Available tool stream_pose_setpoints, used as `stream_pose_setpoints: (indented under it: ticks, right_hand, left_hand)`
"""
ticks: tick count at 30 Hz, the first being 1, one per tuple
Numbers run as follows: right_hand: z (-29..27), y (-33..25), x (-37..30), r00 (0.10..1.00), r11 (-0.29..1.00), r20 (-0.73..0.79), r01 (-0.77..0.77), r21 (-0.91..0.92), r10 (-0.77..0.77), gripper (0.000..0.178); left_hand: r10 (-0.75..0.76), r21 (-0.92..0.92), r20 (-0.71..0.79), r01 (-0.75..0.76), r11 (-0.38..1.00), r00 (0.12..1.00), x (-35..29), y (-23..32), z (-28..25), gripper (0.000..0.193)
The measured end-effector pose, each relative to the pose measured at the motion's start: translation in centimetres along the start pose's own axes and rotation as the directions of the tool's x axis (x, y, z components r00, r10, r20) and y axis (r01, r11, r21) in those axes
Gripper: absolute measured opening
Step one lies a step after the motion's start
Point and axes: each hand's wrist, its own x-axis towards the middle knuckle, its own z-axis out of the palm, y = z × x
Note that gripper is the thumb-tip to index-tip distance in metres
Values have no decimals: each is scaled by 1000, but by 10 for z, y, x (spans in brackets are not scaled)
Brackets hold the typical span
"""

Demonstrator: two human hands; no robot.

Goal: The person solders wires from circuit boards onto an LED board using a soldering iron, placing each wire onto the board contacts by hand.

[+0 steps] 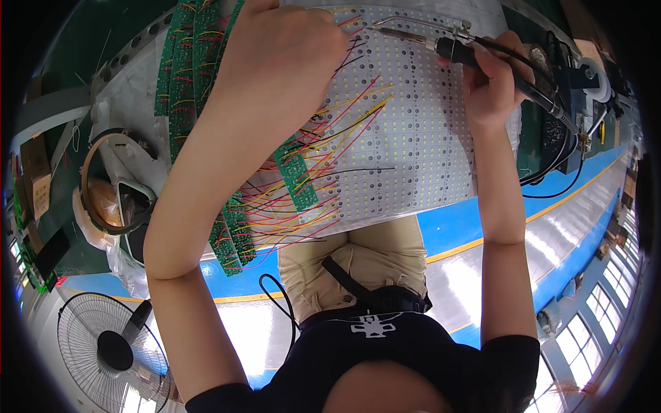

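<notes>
My right hand (492, 89) grips the black handle of a soldering iron (454, 51), its tip pointing left. A thin metal feed tube (416, 23) is clamped along the iron. Beneath lies a pale panel (420, 144) with rows of small yellowish LEDs and round dark holes. Near the iron's tip, my left hand (292, 51) is curled, back upward; its fingertips and anything in them are hidden. Green circuit boards (182, 69) lie in strips left of this hand. Below it, a green board (296, 179) trails red, yellow and black wires (354, 131) over the panel.
At the right stands soldering equipment with a white spool (595, 79) and dark cables. A round hoop (93, 182) and plastic bags (124, 268) lie at the left. A fan (113, 351) stands on the floor at lower left.
</notes>
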Motion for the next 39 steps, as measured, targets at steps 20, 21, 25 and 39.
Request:
stream_pose_setpoints:
  ticks: [20,21,25,39]
  right_hand:
    - [-16,20,-2,998,994,-44,48,103,-44,14]
    - [-16,19,-2,999,997,-36,31,70,-29,16]
    - [-17,18,0,999,999,-38,-17,46,19,19]
    - [-19,26,-2,997,993,27,69,92,-72,19]
  left_hand:
    - [-243,-355,43,242,903,969,4,-11,-24,21]
    - [-209,-323,-17,193,927,978,2,-17,-26,21]
    - [-240,-262,-4,231,937,971,3,-17,-37,21]
    - [-271,-256,-63,247,935,960,4,2,-51,8]
